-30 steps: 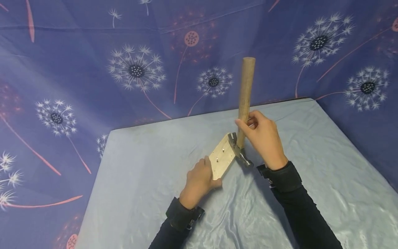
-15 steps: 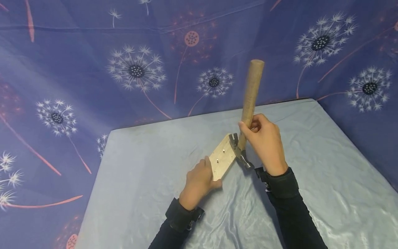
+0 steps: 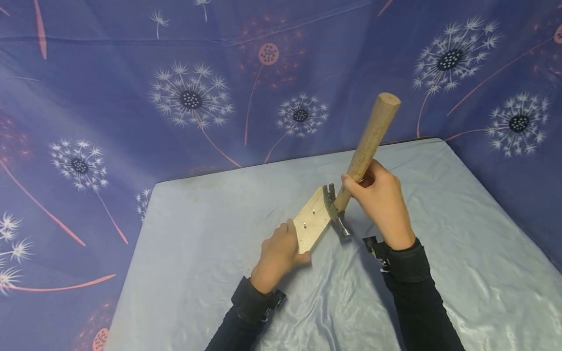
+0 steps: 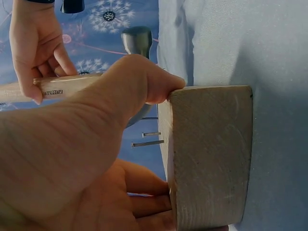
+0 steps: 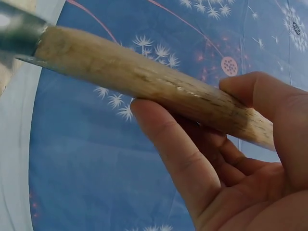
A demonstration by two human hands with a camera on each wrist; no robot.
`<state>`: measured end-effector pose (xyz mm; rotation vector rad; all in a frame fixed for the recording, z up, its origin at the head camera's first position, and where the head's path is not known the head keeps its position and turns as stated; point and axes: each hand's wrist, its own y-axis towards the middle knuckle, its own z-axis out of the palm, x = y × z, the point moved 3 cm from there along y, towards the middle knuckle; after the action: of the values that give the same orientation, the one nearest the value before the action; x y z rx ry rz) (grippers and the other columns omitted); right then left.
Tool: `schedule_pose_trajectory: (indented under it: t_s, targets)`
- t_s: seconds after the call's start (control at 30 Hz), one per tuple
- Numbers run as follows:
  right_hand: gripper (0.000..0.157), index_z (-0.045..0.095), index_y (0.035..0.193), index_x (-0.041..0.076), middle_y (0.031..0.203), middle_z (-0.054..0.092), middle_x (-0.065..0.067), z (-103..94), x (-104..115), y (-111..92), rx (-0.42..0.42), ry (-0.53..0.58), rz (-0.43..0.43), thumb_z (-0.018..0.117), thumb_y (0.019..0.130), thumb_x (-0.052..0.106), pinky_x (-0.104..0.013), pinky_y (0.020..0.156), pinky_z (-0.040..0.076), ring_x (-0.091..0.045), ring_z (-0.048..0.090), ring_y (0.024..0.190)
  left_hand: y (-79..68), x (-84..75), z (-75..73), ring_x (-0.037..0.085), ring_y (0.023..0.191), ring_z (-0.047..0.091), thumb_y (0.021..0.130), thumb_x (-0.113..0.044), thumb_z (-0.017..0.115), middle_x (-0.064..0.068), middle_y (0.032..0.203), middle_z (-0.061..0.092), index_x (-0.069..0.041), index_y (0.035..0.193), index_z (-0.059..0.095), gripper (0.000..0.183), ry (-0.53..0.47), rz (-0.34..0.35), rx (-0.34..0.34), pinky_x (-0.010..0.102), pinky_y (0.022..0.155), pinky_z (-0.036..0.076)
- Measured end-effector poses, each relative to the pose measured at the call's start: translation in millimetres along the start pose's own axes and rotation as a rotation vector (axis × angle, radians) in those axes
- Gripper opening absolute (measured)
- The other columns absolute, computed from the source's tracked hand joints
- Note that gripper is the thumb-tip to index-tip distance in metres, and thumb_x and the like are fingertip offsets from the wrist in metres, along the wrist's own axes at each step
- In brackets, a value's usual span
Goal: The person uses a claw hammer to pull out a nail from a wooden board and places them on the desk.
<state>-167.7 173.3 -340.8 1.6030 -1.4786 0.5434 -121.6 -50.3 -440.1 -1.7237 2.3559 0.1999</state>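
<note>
A claw hammer (image 3: 370, 139) stands with its wooden handle up and leaning to the right. My right hand (image 3: 383, 207) pinches that handle low down, thumb on one side and fingers on the other, as the right wrist view shows. The hammer's metal head (image 3: 334, 213) is at the far end of a pale wooden block (image 3: 315, 230), its claw over the top face. Two nails (image 3: 313, 211) stick up from the block nearer my left hand; in the left wrist view a further thin shank shows by the head. My left hand (image 3: 276, 251) grips the block's near end, thumb and fingers on opposite sides.
Under the block lies a pale blue satiny cloth (image 3: 197, 243), wrinkled in front, covering the table. Purple-blue fabric with dandelion prints (image 3: 191, 100) hangs behind and at both sides. Both wrists wear black bands (image 3: 406, 263).
The hammer handle has tilted from nearly upright over to the right, its top end dropping lower. My right hand has shifted slightly right with it. The block and left hand stay nearly in place.
</note>
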Motion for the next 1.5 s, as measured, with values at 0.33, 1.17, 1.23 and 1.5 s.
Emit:
schedule_pose_trajectory:
  t_s: [0.33, 1.17, 1.23, 1.5]
  targets:
    - [0.035, 0.065, 0.107, 0.017, 0.089, 0.065, 0.002, -10.3, -1, 1, -0.041, -0.054, -0.095, 0.067, 0.089, 0.046, -0.034, 0.068, 0.041, -0.012, 0.058, 0.08, -0.3, 1.6, 0.1, 0.02, 0.08, 0.053, 0.069, -0.047, 0.073, 0.009, 0.096, 0.053, 0.006, 0.13, 0.046, 0.085, -0.03, -0.011, -0.008, 0.038, 0.049, 0.043]
    - [0.023, 0.072, 0.105, 0.002, 0.091, 0.07, -0.011, -44.2, 45, -15, -0.279, 0.276, -0.211, 0.075, 0.085, 0.012, -0.026, 0.07, 0.052, -0.011, 0.067, 0.079, -0.4, -1.2, -4.4, 0.024, 0.095, 0.054, 0.074, -0.049, 0.072, 0.016, 0.114, 0.052, 0.01, 0.144, 0.032, 0.1, -0.057, -0.033, 0.063, 0.038, 0.06, 0.047]
    - [0.022, 0.071, 0.105, 0.001, 0.09, 0.07, -0.011, -44.8, 50, -17, -0.284, 0.288, -0.239, 0.074, 0.085, 0.009, -0.026, 0.069, 0.052, -0.011, 0.067, 0.079, -0.7, -0.8, -3.2, 0.025, 0.101, 0.054, 0.075, -0.049, 0.071, 0.018, 0.121, 0.051, 0.01, 0.146, 0.03, 0.101, -0.065, -0.043, 0.08, 0.039, 0.063, 0.048]
    - [0.023, 0.07, 0.108, -0.001, 0.092, 0.07, -0.014, -38.9, 36, -17, -0.229, 0.378, -0.277, 0.072, 0.085, 0.003, -0.027, 0.068, 0.053, -0.017, 0.068, 0.081, -0.9, 4.3, -5.8, 0.033, 0.124, 0.048, 0.089, -0.05, 0.062, 0.027, 0.14, 0.042, 0.013, 0.148, 0.02, 0.096, -0.177, 0.002, 0.156, 0.044, 0.088, 0.046]
